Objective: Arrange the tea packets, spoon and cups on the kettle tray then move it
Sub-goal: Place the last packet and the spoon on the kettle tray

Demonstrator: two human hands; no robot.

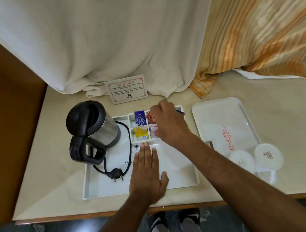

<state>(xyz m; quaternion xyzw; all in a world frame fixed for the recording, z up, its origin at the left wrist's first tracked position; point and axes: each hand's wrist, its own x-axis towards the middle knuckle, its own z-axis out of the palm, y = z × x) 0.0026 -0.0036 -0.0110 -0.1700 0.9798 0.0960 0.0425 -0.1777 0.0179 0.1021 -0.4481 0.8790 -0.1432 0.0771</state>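
Kettle tray [181,180] sits centre frame on the desk [48,183]. Left hand [147,175] lies flat on it, fingers spread, holding nothing. Right hand [166,122] is over the sachet compartments [139,125]; its grip can't be told. Risk: knuckles knock the red packet [150,118] out. Capped cups [267,155] wait lower right.

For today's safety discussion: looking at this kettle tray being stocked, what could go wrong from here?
1. The kettle stands at the far left of the kettle tray, so lifting may tip it.
2. Its loose cord and plug lie in the tray and could snag or slide.
3. The right hand works over the packet compartments and might knock the upright packets out.
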